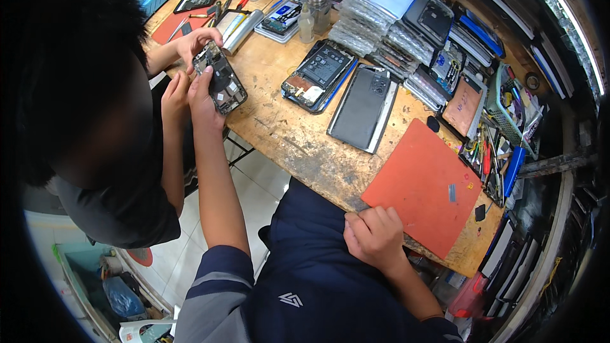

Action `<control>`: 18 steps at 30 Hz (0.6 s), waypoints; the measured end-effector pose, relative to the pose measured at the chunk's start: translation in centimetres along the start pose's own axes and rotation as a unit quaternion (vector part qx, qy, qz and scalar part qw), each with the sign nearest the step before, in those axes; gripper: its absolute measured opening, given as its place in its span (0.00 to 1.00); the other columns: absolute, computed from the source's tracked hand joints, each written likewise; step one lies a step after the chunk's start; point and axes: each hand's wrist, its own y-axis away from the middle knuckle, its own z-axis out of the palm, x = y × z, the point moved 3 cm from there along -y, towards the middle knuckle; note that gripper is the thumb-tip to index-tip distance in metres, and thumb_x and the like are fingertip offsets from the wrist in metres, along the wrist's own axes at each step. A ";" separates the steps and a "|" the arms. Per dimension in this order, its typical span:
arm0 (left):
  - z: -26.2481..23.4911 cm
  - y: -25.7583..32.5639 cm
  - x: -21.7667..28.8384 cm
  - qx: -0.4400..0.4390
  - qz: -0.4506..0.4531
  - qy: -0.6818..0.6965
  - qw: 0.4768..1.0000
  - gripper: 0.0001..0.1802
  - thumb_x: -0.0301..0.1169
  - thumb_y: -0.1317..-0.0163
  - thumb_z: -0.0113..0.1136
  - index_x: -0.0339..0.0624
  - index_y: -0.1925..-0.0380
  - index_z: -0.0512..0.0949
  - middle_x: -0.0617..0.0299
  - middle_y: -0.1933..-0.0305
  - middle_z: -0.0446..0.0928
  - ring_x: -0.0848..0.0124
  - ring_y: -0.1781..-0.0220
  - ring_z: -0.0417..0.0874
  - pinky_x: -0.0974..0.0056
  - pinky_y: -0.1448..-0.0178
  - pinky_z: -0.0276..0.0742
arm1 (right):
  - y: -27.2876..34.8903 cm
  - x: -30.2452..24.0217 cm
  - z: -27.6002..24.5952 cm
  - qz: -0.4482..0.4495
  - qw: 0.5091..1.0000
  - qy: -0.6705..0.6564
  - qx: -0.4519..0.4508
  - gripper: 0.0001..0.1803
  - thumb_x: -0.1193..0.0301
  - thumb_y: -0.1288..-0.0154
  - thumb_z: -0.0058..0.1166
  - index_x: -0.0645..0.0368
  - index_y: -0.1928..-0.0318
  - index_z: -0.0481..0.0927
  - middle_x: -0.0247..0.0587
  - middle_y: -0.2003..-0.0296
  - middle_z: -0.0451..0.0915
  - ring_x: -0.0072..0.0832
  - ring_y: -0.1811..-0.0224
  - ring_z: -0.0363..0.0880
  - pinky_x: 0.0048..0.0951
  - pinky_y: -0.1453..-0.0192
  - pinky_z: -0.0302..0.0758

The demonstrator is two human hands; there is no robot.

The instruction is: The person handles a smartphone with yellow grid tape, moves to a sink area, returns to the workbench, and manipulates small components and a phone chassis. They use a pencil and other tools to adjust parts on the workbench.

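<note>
An opened smartphone (222, 82) with its inner boards exposed is held up above the table's left edge. My left hand (204, 103) grips its lower left side, thumb lying over the bare inside. A co-worker's hand (198, 44) holds the top of the same phone, and their other hand (174, 100) is right beside mine. My right hand (376, 236) rests at the table's near edge, by the orange-red mat (426, 184), its fingers curled in with nothing seen in them. Another opened phone (319, 75) and a dark phone back cover (361, 107) lie on the table.
Bubble-wrapped stacks (368, 22) stand at the back. A green basket (508, 117) and loose hand tools (486, 159) crowd the right. Dropper bottles (306, 24) stand near the middle. The co-worker (108, 127) sits close on the left; a worn wooden table (273, 114) spreads ahead.
</note>
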 end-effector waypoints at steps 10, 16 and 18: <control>-0.1 0.3 0.8 0.028 0.081 0.124 0.988 0.23 0.48 0.24 0.50 0.41 0.44 0.76 0.61 0.49 0.83 0.66 0.51 0.85 0.56 0.48 0.83 | 0.2 -0.1 0.1 -0.010 1.000 0.014 0.008 0.10 0.70 0.45 0.65 0.57 0.62 0.83 0.33 0.73 0.70 0.29 0.72 0.71 0.33 0.68 0.63; -1.6 0.2 0.3 0.076 0.097 0.104 0.987 0.22 0.49 0.21 0.46 0.42 0.50 0.77 0.60 0.58 0.79 0.64 0.56 0.79 0.46 0.39 0.79 | 0.1 -0.1 -0.5 -0.017 1.000 0.005 0.019 0.09 0.69 0.43 0.65 0.56 0.63 0.82 0.32 0.73 0.70 0.28 0.71 0.72 0.31 0.66 0.65; -0.8 0.2 -0.2 0.052 0.100 -0.018 0.993 0.15 0.40 0.21 0.51 0.43 0.64 0.77 0.64 0.70 0.71 0.71 0.65 0.76 0.59 0.54 0.84 | 0.3 0.0 -0.6 -0.001 1.000 0.005 0.028 0.09 0.68 0.42 0.64 0.56 0.63 0.82 0.32 0.73 0.70 0.27 0.70 0.72 0.30 0.65 0.66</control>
